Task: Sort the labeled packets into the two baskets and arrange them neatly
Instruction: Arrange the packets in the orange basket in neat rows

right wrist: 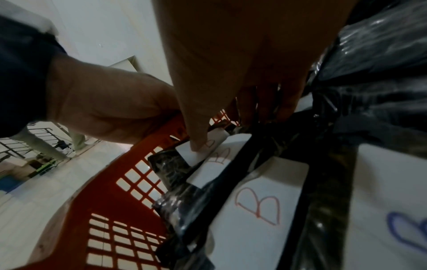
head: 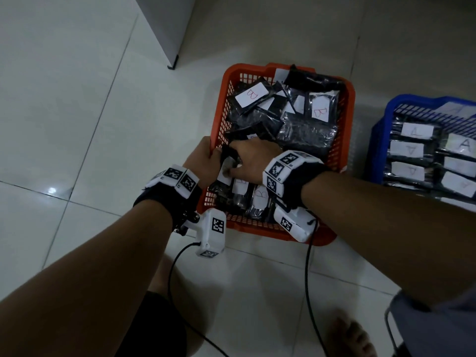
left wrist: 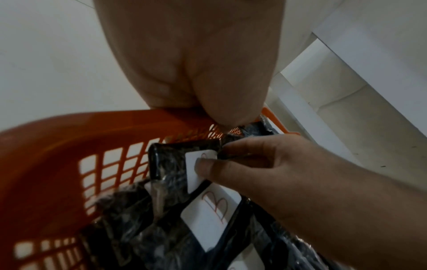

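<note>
Standing inside the orange basket (head: pixel 347 96), a B-labelled packet (left wrist: pixel 171 164) is pinched by the right hand (head: pixel 251 161); its rim is gripped by the left hand (head: pixel 203 158).

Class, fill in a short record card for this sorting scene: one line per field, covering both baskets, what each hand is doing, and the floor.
Orange basket: on the floor, holds black packets labelled B, jumbled at the far end
Blue basket: to its right, holds packets labelled A in neat rows
Left hand: grips the orange basket's left rim
Right hand: inside the orange basket, pinches a B packet by the left wall
Floor: pale glossy tiles
</note>
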A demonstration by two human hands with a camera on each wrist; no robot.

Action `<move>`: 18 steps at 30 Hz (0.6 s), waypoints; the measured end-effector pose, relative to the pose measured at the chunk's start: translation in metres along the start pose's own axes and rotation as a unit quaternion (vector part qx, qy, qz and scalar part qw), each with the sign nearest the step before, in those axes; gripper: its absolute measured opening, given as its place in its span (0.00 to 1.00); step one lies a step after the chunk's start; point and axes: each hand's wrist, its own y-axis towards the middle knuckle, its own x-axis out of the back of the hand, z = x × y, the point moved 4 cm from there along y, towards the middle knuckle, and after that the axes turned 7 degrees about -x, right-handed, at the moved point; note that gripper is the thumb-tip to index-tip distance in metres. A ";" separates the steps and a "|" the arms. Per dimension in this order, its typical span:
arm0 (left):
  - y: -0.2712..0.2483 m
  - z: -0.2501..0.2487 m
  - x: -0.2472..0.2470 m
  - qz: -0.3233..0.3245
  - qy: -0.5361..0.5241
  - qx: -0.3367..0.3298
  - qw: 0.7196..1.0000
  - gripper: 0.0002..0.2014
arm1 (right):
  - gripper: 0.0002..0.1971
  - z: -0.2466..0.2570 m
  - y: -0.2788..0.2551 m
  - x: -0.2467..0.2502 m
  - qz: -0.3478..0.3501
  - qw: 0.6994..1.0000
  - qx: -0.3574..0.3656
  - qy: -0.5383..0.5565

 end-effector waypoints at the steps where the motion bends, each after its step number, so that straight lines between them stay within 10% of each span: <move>1: 0.000 0.000 0.000 -0.003 0.002 -0.005 1.000 0.12 | 0.22 0.000 0.002 -0.003 0.009 1.000 0.001 0.016; 8: 0.001 0.003 -0.002 -0.005 -0.012 -0.027 1.000 0.11 | 0.39 -0.005 0.000 -0.011 0.048 0.998 0.010 0.031; 18: 0.013 -0.015 0.012 -0.020 0.042 -0.031 0.998 0.20 | 0.26 0.000 0.001 0.014 0.001 0.996 0.016 0.082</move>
